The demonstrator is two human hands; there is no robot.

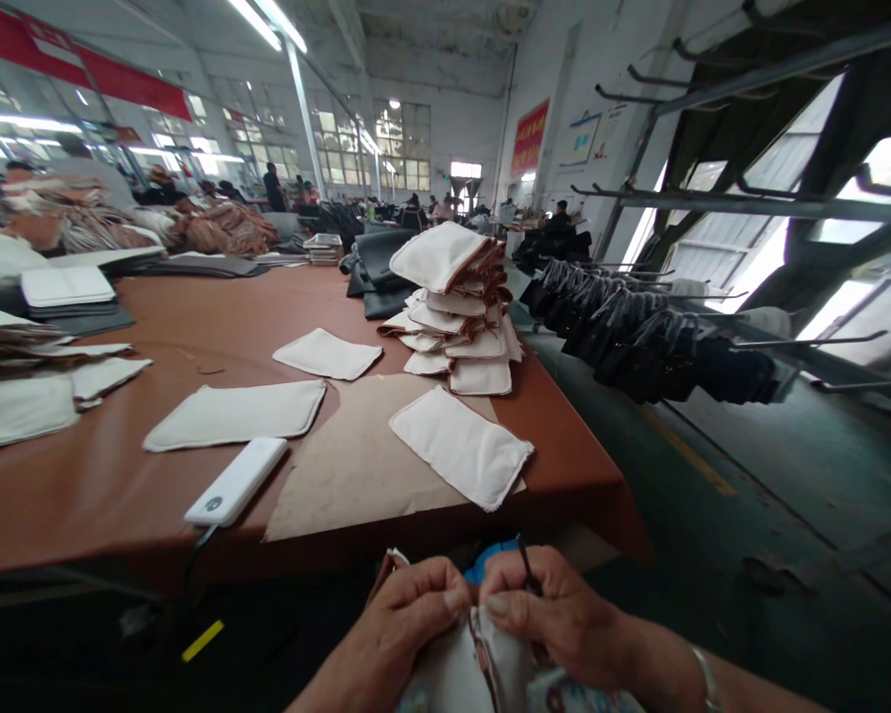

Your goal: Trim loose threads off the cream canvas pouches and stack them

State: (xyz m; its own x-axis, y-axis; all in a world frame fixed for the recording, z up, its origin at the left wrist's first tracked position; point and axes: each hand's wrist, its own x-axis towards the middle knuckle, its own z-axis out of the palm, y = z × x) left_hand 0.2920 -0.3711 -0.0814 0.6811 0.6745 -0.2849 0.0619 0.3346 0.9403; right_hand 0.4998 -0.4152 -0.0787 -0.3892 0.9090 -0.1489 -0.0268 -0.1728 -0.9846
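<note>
Low in the view, in front of the table edge, my left hand (pixel 420 609) pinches one side of a white fabric piece (pixel 449 668) at a brown-edged slit or seam. My right hand (pixel 560 609) pinches the other side, its thumb close to the left thumb. A thin dark tool (pixel 524 560) sticks up between the right hand's fingers; its kind is mostly hidden. The fabric hangs over my lap, its lower end cut off by the frame. On the table nearest my hands lies a flat white padded fabric piece (pixel 460 446) with stitched edges.
A brown-covered table (pixel 579 446) bears a paper sheet (pixel 342 475), a white power bank (pixel 238 482) with a cable, and more white pieces (pixel 238 414). A fabric stack (pixel 452 317) stands at its right. Beyond, a metal rack (pixel 713 203) holds dark hanging items (pixel 639 337).
</note>
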